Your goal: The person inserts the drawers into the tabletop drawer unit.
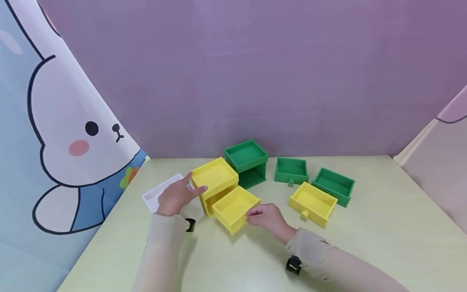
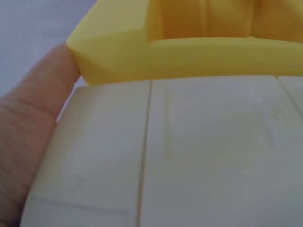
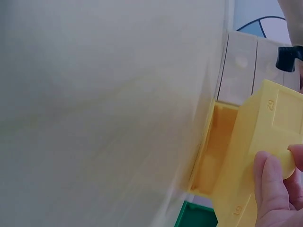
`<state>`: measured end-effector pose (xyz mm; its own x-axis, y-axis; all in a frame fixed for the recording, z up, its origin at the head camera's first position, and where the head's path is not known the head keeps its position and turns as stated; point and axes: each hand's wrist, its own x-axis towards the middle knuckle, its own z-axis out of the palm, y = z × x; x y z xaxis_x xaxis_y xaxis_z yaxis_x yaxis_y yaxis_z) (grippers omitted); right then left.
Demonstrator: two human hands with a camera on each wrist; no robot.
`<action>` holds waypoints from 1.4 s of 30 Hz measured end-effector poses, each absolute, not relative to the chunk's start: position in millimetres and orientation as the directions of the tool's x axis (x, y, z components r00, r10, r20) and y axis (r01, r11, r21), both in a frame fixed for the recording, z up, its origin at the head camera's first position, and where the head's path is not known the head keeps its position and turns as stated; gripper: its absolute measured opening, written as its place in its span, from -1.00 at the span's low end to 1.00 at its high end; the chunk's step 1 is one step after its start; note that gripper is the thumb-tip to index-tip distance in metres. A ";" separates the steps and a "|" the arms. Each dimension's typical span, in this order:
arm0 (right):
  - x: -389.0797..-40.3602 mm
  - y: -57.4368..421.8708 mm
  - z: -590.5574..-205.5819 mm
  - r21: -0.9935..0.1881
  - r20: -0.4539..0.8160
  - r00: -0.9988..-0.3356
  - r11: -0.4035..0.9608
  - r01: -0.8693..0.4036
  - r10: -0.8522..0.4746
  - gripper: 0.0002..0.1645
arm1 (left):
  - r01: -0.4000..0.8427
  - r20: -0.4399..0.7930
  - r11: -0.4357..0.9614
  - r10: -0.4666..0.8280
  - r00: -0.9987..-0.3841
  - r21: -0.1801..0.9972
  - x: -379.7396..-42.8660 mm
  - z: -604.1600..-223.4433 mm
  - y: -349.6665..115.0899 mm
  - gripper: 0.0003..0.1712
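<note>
My left hand (image 1: 178, 194) grips the yellow cabinet (image 1: 215, 176) at its left side, thumb at the front and a finger near the back corner. In the left wrist view a finger touches the corner of the yellow cabinet. Between thumb and fingers, my right hand (image 1: 270, 219) pinches the round knob (image 3: 286, 161) of a yellow drawer (image 1: 235, 207). That drawer is tilted in front of the cabinet's dark opening, its knob side turned toward the right hand. Its underside is hidden in the head view.
A white cabinet (image 1: 151, 197) stands at the left, partly under the left hand. Behind the yellow one is a green cabinet (image 1: 251, 160). To the right lie a green drawer (image 1: 291, 178), another green drawer (image 1: 344, 198) and a second yellow drawer (image 1: 315, 213) on the table.
</note>
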<state>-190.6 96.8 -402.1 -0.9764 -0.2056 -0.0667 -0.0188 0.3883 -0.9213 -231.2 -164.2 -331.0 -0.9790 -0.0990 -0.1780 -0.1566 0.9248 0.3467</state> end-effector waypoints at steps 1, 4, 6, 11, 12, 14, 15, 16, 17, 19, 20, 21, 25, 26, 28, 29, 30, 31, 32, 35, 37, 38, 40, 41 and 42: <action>-190.8 94.7 -403.0 -0.921 -0.068 -0.976 0.389 -0.018 -0.207 -0.86 | -0.156 -0.178 0.926 -0.099 -0.979 0.344 -231.2 -331.1 -164.2 0.03; -191.9 89.1 -404.2 -0.919 -0.076 -0.977 0.393 -0.009 -0.201 -0.88 | -0.152 -0.174 0.931 -0.098 -0.980 0.333 -231.2 -331.1 -164.4 0.03; -193.1 85.9 -404.6 -0.914 -0.076 -0.978 0.405 -0.010 -0.195 -0.88 | -0.151 -0.173 0.932 -0.098 -0.980 0.329 -231.1 -331.1 -164.4 0.03; -194.9 80.1 -405.2 -0.908 -0.069 -0.978 0.419 -0.020 -0.197 -0.88 | -0.150 -0.193 0.932 -0.089 -0.977 0.329 -231.2 -331.3 -164.0 0.02; -195.1 79.3 -405.4 -0.908 -0.067 -0.978 0.418 -0.023 -0.199 -0.88 | -0.148 -0.196 0.933 -0.086 -0.977 0.328 -231.4 -331.3 -163.8 0.02; -194.7 78.1 -405.3 -0.907 -0.063 -0.977 0.420 -0.029 -0.204 -0.88 | -0.147 -0.202 0.934 -0.084 -0.976 0.326 -231.3 -331.3 -163.1 0.02; -194.8 77.4 -405.1 -0.906 -0.061 -0.977 0.422 -0.030 -0.202 -0.89 | -0.149 -0.204 0.934 -0.084 -0.975 0.325 -231.2 -331.0 -162.7 0.02; -194.9 76.6 -405.0 -0.905 -0.059 -0.978 0.425 -0.033 -0.202 -0.89 | -0.151 -0.206 0.934 -0.086 -0.975 0.324 -231.1 -330.7 -162.5 0.02; -195.0 75.8 -404.7 -0.903 -0.059 -0.978 0.429 -0.034 -0.201 -0.88 | -0.153 -0.207 0.934 -0.088 -0.974 0.322 -231.0 -330.6 -162.4 0.02; -195.8 73.5 -404.8 -0.898 -0.063 -0.979 0.438 -0.029 -0.194 -0.89 | -0.157 -0.211 0.934 -0.091 -0.973 0.320 -230.9 -330.3 -162.7 0.02; -196.1 72.4 -405.1 -0.896 -0.067 -0.979 0.444 -0.025 -0.190 -0.88 | -0.156 -0.212 0.935 -0.091 -0.973 0.318 -230.7 -329.9 -162.7 0.02; -196.6 71.2 -405.7 -0.894 -0.071 -0.980 0.448 -0.020 -0.187 -0.89 | -0.157 -0.213 0.935 -0.091 -0.973 0.317 -230.6 -329.7 -162.7 0.02; -197.5 68.7 -408.9 -0.890 -0.085 -0.980 0.456 -0.005 -0.178 -0.88 | -0.154 -0.217 0.938 -0.088 -0.972 0.310 -231.2 -329.6 -162.2 0.01; -197.3 68.6 -409.3 -0.890 -0.085 -0.981 0.455 -0.005 -0.177 -0.88 | -0.156 -0.219 0.938 -0.090 -0.972 0.308 -231.3 -329.5 -161.9 0.01; -197.4 68.6 -410.6 -0.893 -0.081 -0.980 0.450 -0.009 -0.180 -0.88 | -0.158 -0.219 0.939 -0.092 -0.971 0.306 -231.7 -329.8 -161.6 0.01; -197.3 68.9 -411.0 -0.895 -0.076 -0.980 0.445 -0.014 -0.184 -0.88 | -0.159 -0.219 0.939 -0.093 -0.971 0.305 -231.8 -329.8 -161.5 0.01; -197.2 69.1 -411.5 -0.897 -0.071 -0.980 0.441 -0.019 -0.186 -0.88 | -0.159 -0.218 0.939 -0.094 -0.971 0.304 -231.8 -329.7 -161.3 0.01; -197.0 69.3 -411.7 -0.900 -0.068 -0.980 0.435 -0.021 -0.186 -0.88 | -0.159 -0.217 0.940 -0.095 -0.972 0.303 -231.9 -329.6 -161.3 0.01; -196.6 69.5 -411.9 -0.903 -0.065 -0.980 0.430 -0.022 -0.186 -0.88 | -0.159 -0.215 0.940 -0.095 -0.972 0.302 -232.0 -329.4 -161.3 0.01; -195.6 69.1 -412.8 -0.910 -0.058 -0.983 0.414 -0.020 -0.176 -0.88 | -0.154 -0.212 0.940 -0.091 -0.973 0.305 -232.5 -328.8 -161.1 0.01; -195.0 68.2 -413.5 -0.913 -0.048 -0.985 0.407 -0.025 -0.168 -0.87 | -0.153 -0.213 0.939 -0.089 -0.973 0.307 -232.8 -328.7 -161.0 0.01; -194.8 67.6 -413.8 -0.914 -0.040 -0.985 0.404 -0.031 -0.166 -0.87 | -0.153 -0.214 0.939 -0.088 -0.973 0.307 -233.0 -328.9 -160.9 0.01; -195.0 65.5 -414.8 -0.917 -0.032 -0.986 0.397 -0.036 -0.164 -0.86 | -0.155 -0.219 0.939 -0.089 -0.972 0.306 -233.3 -329.6 -160.8 0.01; -195.0 64.5 -415.2 -0.920 -0.029 -0.986 0.391 -0.039 -0.167 -0.85 | -0.157 -0.222 0.940 -0.090 -0.971 0.304 -233.4 -330.0 -160.6 0.01; -195.2 63.4 -415.5 -0.921 -0.026 -0.985 0.387 -0.042 -0.169 -0.84 | -0.158 -0.224 0.940 -0.090 -0.970 0.303 -233.5 -330.5 -160.6 0.01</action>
